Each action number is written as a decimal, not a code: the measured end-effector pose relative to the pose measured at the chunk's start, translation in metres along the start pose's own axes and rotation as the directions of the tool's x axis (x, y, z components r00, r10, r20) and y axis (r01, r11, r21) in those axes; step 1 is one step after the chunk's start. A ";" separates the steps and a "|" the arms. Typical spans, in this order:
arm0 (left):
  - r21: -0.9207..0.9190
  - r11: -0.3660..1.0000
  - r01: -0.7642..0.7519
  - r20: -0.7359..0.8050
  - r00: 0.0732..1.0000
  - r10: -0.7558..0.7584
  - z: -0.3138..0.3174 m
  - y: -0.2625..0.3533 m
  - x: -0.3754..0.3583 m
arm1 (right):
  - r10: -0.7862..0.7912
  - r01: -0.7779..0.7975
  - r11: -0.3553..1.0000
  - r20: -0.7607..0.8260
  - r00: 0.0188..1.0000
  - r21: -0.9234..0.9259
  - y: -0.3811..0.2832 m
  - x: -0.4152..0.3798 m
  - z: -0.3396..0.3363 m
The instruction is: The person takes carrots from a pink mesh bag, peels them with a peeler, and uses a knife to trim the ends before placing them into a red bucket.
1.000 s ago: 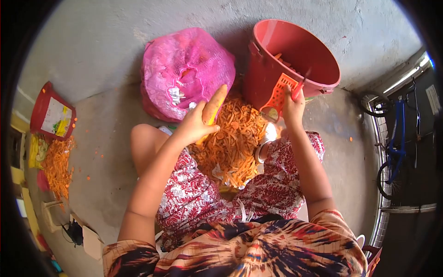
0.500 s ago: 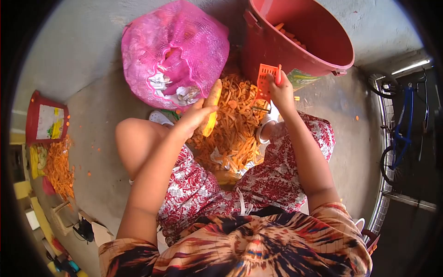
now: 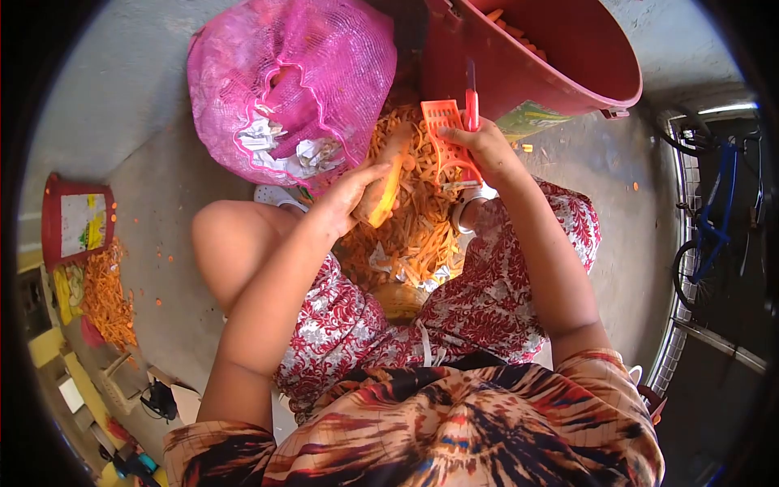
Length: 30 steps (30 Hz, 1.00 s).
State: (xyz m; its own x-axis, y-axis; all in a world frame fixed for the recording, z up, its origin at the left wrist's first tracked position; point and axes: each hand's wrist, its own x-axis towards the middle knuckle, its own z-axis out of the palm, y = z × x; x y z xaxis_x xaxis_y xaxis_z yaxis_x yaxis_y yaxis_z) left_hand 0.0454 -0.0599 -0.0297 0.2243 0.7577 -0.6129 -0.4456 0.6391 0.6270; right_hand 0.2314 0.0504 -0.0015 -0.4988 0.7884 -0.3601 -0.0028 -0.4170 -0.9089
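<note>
Left hand [image 3: 350,195] gripping carrot [image 3: 387,185], long axis pointing 1 o'clock. Right hand [image 3: 487,150] pinching orange peeler [image 3: 448,140], sitting at carrot's 2 o'clock, just beside tip. Peel pile [image 3: 410,235] lying beneath, bucket [image 3: 535,57] at 12.

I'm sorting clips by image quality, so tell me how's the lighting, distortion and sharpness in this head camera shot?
Head view: strong fisheye, with a black vignette around the rim and the bicycle bent at the right edge; warm daylight, no harsh glare; the red bucket casts a shadow toward the pink mesh sack; the left hand on the carrot and the right hand look reasonably sharp.
</note>
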 end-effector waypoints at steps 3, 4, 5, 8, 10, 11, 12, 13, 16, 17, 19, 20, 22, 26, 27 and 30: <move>-0.012 1.000 0.005 0.043 0.999 -0.004 0.002 0.004 0.000 | -0.017 0.019 0.998 -0.030 0.999 0.052 -0.003 0.004 0.001; -0.110 0.993 0.035 0.088 0.996 -0.025 0.001 0.004 0.001 | -0.019 0.023 0.997 -0.047 0.999 0.077 -0.003 0.005 0.002; -0.206 0.976 0.067 0.135 0.990 -0.039 0.000 0.003 0.004 | -0.021 0.028 0.995 -0.063 0.998 0.101 -0.005 0.007 0.003; -0.309 0.946 0.093 0.186 0.982 -0.036 -0.001 0.002 0.008 | -0.001 0.012 0.993 -0.101 0.995 0.116 -0.009 0.011 0.009; -0.325 0.941 0.096 0.192 0.981 -0.034 -0.001 0.001 0.009 | 0.009 0.007 0.992 -0.130 0.992 0.125 -0.010 0.013 0.014; -0.335 0.937 0.099 0.198 0.980 -0.032 -0.002 0.000 0.010 | -0.002 0.019 0.994 -0.160 0.987 0.109 -0.010 0.014 0.015; -0.346 0.933 0.102 0.205 0.978 -0.031 -0.001 0.000 0.010 | -0.041 0.067 0.990 -0.204 0.978 0.123 -0.009 0.017 0.016; -0.351 0.932 0.092 0.210 0.978 -0.018 0.000 -0.001 0.009 | -0.076 0.112 0.984 -0.249 0.966 0.136 -0.006 0.019 0.016; -0.391 0.913 0.115 0.263 0.965 -0.009 0.001 -0.002 0.010 | -0.186 0.244 0.961 -0.344 0.920 0.131 -0.003 0.020 0.018; -0.400 0.907 0.131 0.284 0.959 -0.014 0.001 -0.002 0.009 | -0.216 0.273 0.955 -0.361 0.907 0.114 -0.001 0.019 0.022; -0.377 0.916 0.136 0.319 0.948 -0.009 0.005 0.002 0.006 | -0.301 0.350 0.933 -0.362 0.882 0.079 0.002 0.014 0.033; -0.365 0.921 0.138 0.335 0.942 -0.009 0.006 0.004 0.004 | -0.326 0.361 0.930 -0.316 0.891 0.061 0.002 0.007 0.040; -0.362 0.927 0.099 0.378 0.925 0.049 0.009 0.006 0.003 | -0.360 0.370 0.929 -0.287 0.888 -0.019 -0.005 -0.014 0.064; -0.424 0.905 0.028 0.312 0.943 0.117 0.016 0.010 -0.001 | -0.546 0.511 0.836 -0.206 0.812 -0.201 0.001 -0.024 0.071; -0.431 0.902 0.006 0.325 0.934 0.149 0.015 0.010 0.000 | -0.530 0.506 0.848 -0.223 0.818 -0.157 -0.003 -0.026 0.073; -0.443 0.895 0.049 0.315 0.943 0.105 0.015 0.012 -0.003 | -0.527 0.511 0.850 -0.190 0.829 -0.129 -0.009 -0.030 0.076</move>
State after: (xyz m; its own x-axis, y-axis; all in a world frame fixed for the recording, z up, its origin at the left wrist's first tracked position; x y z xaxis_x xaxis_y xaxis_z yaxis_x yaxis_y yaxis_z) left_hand 0.0525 -0.0526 -0.0129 0.4382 0.8233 -0.3609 -0.7720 0.5503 0.3181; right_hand 0.1806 -0.0042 0.0341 -0.2469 0.9588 0.1403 -0.1448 0.1066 -0.9837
